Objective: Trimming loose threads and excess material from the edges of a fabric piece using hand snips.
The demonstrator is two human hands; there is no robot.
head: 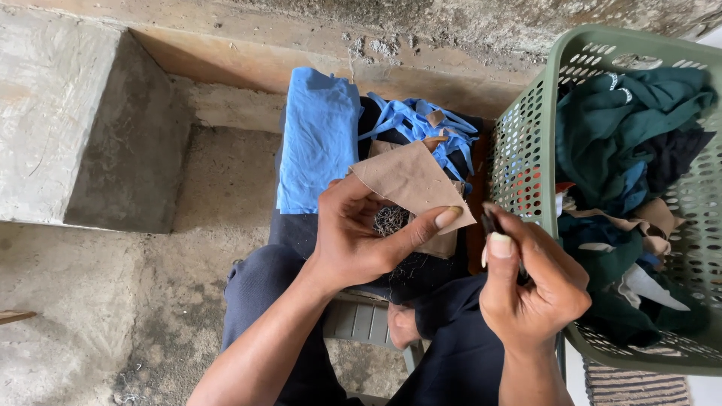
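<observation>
left hand [353, 240] pinching one tan fabric scrap [412, 183], thumb on its lower edge | right hand [530, 282] clenched round one small dark tool [490, 222], just right of scrap | one folded blue cloth [317, 139] beyond left grip | one green basket [526, 128] of mixed clothes right of right grip

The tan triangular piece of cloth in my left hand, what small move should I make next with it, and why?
Probably bring the right hand closer to the tan triangular piece of cloth. The left hand pinches that cloth up by its lower edge, thumb on top, while the right hand grips a small dark tool beside the cloth's corner, apparently not yet touching it.
</observation>
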